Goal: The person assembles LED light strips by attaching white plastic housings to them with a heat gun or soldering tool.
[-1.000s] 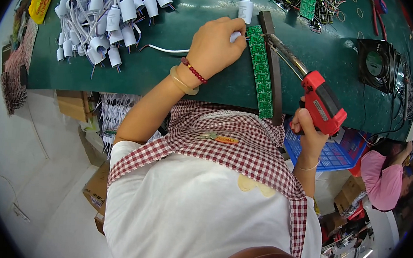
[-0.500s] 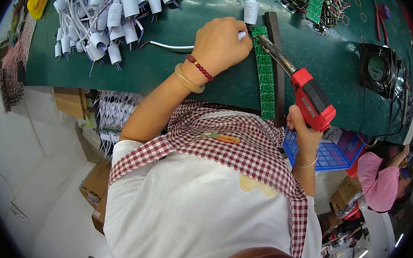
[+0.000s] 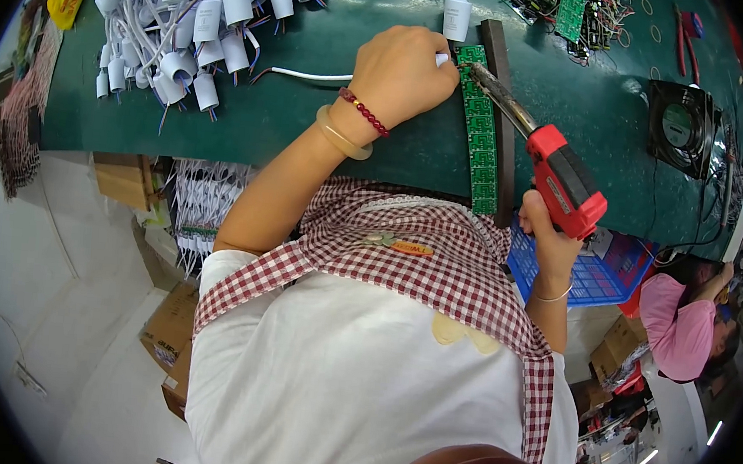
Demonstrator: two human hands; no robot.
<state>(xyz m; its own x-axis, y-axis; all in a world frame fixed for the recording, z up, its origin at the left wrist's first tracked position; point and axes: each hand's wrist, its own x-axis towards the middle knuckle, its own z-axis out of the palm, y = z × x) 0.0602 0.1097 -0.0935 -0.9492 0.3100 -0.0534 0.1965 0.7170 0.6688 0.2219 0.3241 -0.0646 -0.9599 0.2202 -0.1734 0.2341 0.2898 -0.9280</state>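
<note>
My left hand (image 3: 402,70) rests on the green work mat (image 3: 327,132) and pinches a white wired part (image 3: 442,60) against the top of a long green circuit board strip (image 3: 480,136). The strip lies along a dark bar (image 3: 503,111). My right hand (image 3: 547,237) grips a red soldering gun (image 3: 567,182) at the table's near edge. Its metal tip (image 3: 480,70) touches the upper end of the strip, right beside my left fingers. A white cable (image 3: 305,75) runs left from the held part.
A heap of white lamp sockets with wires (image 3: 179,16) fills the mat's far left. A white socket (image 3: 456,16) stands above the strip. A black fan (image 3: 681,125) sits at right, a blue basket (image 3: 600,272) below the table edge. Another person in pink (image 3: 683,322) works at lower right.
The soldering gun has swung up and left, bringing its tip onto the top of the strip. My left hand has stayed on the white part.
</note>
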